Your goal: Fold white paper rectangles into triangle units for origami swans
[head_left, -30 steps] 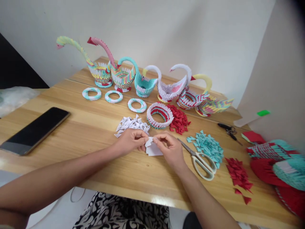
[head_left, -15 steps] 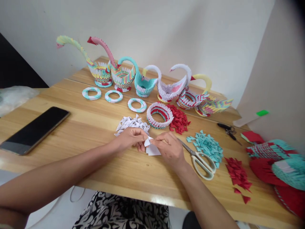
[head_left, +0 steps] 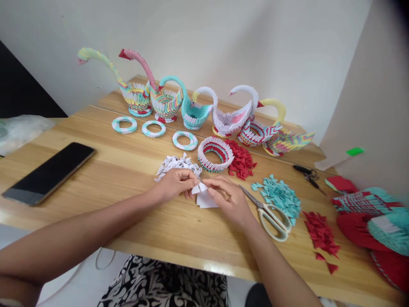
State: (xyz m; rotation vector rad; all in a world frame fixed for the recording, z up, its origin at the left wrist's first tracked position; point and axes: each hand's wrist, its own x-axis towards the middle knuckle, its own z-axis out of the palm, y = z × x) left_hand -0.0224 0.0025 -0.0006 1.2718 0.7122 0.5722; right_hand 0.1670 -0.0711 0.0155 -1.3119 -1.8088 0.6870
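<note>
Between my two hands is a small piece of folded white paper point(head_left: 199, 188). My left hand point(head_left: 179, 184) pinches its left side between thumb and fingers. The fingers of my right hand point(head_left: 228, 197) are closed on its right side. Flat on the table just below lies a stack of white paper slips point(head_left: 207, 200), partly covered by my hands. Behind my left hand is a pile of folded white paper triangles point(head_left: 174, 164). A round ring basket point(head_left: 215, 154) of white, red and teal folded pieces stands beyond my hands.
Scissors point(head_left: 273, 219) lie right of my right hand, beside a teal triangle pile point(head_left: 281, 196). Red piles point(head_left: 241, 160) sit behind and at right. Several paper swans point(head_left: 196, 113) line the back. Paper rings point(head_left: 184, 140) and a phone point(head_left: 47, 172) lie leftward.
The fingers of my right hand have loosened and spread slightly around the paper, whose folded flaps now show differently. My left hand keeps its pinch. The whole view has shifted a little.
</note>
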